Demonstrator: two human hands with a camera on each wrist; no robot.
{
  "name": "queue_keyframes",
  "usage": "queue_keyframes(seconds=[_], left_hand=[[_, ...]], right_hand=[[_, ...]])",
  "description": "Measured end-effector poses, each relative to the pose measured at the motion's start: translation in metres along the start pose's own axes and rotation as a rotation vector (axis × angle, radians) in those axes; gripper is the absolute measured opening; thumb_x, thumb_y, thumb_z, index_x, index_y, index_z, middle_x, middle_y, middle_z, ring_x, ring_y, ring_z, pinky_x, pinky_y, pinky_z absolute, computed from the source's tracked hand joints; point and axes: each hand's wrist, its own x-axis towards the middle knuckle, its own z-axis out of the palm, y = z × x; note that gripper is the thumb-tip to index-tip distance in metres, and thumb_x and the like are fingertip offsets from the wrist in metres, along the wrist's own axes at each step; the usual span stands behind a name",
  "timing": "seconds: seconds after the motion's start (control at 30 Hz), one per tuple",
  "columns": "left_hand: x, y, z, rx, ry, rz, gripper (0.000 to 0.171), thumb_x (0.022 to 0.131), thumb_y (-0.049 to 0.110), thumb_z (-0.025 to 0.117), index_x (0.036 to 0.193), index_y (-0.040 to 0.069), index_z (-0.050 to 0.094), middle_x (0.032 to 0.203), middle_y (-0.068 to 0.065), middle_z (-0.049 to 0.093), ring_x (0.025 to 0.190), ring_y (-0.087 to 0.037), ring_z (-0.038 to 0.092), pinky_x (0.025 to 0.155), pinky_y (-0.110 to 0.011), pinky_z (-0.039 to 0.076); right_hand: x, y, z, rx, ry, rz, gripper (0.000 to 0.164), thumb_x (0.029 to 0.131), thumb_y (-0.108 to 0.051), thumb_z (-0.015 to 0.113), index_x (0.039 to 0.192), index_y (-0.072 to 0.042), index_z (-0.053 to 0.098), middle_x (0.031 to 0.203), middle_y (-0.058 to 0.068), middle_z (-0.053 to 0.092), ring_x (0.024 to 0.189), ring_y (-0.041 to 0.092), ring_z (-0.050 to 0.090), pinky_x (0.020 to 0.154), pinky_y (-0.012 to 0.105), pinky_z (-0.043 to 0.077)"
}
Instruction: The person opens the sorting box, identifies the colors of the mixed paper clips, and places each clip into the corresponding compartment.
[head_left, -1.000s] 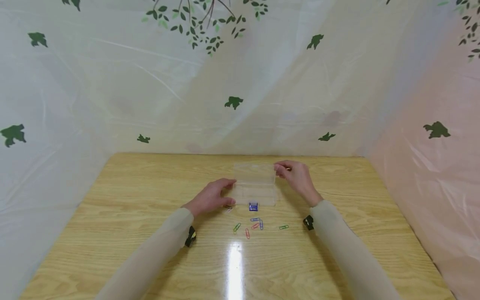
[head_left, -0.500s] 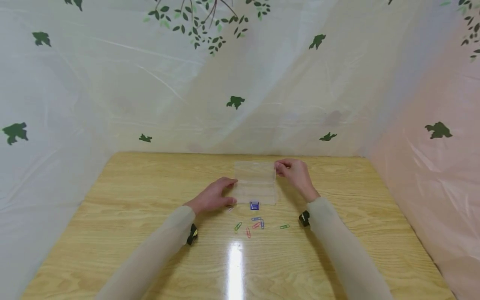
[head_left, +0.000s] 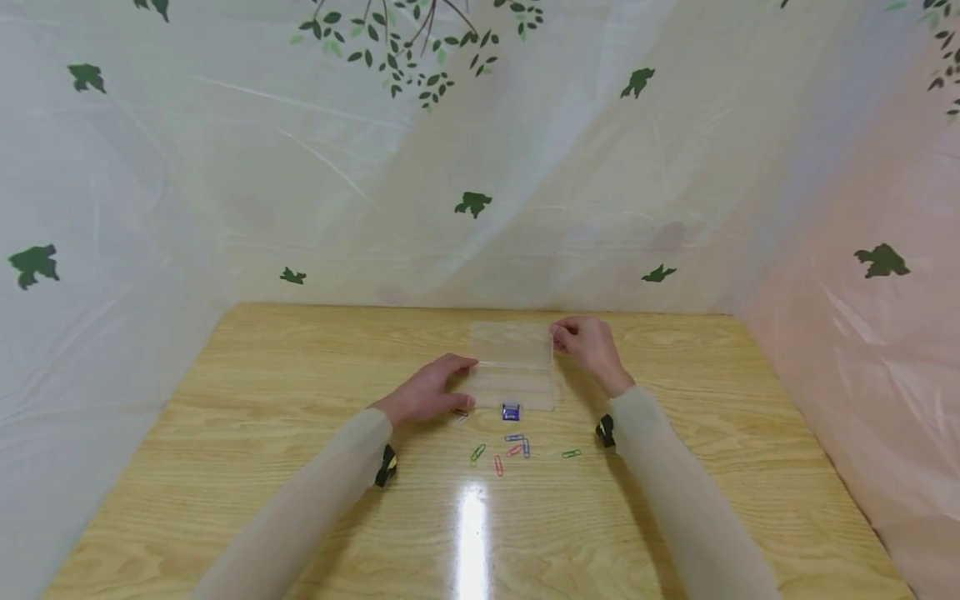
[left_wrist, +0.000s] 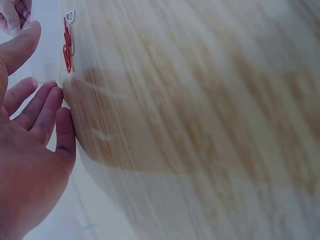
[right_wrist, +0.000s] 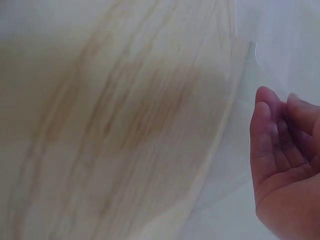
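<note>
A clear plastic box [head_left: 512,387] stands on the table with its lid [head_left: 512,343] raised at the far side. At the lid's right edge, my right hand [head_left: 592,346] pinches it between thumb and fingertips; the right wrist view shows those fingertips [right_wrist: 265,95] beside the clear plastic. My left hand [head_left: 427,392] grips the box's left end, thumb near the front corner and fingers farther back. A small blue piece [head_left: 511,412] sits at the front edge. Several paper clips, including a red one [head_left: 498,465], lie in front; red wire [left_wrist: 67,45] also shows in the left wrist view.
More clips lie nearby: a green one [head_left: 571,454] to the right, another green one [head_left: 478,452] to the left, and blue ones [head_left: 513,437] between. A dark clip [head_left: 459,412] lies by the left thumb. White sheeting [head_left: 375,208] walls the wooden table [head_left: 247,433].
My right hand has risen slightly with the lid's edge. My left hand keeps its place at the box's left end. The clips stay where they lay.
</note>
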Motion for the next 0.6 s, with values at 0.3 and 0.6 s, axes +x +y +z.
queue_keyframes(seconds=[0.3, 0.6], left_hand=[[-0.0001, 0.0008, 0.0006, 0.002, 0.015, 0.009, 0.066, 0.097, 0.022, 0.075, 0.154, 0.006, 0.047, 0.15, -0.015, 0.052, 0.142, -0.034, 0.046, 0.12, -0.048, 0.033], [0.0, 0.0007, 0.0018, 0.002, 0.005, -0.013, 0.065, 0.097, 0.024, 0.074, 0.154, 0.008, 0.046, 0.152, -0.016, 0.05, 0.143, -0.034, 0.044, 0.121, -0.048, 0.032]], right_hand=[[0.0057, -0.0013, 0.0028, -0.108, -0.015, 0.001, 0.025, 0.104, -0.017, 0.062, 0.105, 0.002, 0.079, 0.084, 0.009, 0.075, 0.077, 0.019, 0.068, 0.066, 0.027, 0.05], [0.0071, -0.0008, 0.0048, -0.184, -0.048, 0.0, 0.024, 0.103, -0.013, 0.06, 0.104, 0.001, 0.079, 0.084, 0.008, 0.074, 0.077, 0.02, 0.064, 0.067, 0.029, 0.047]])
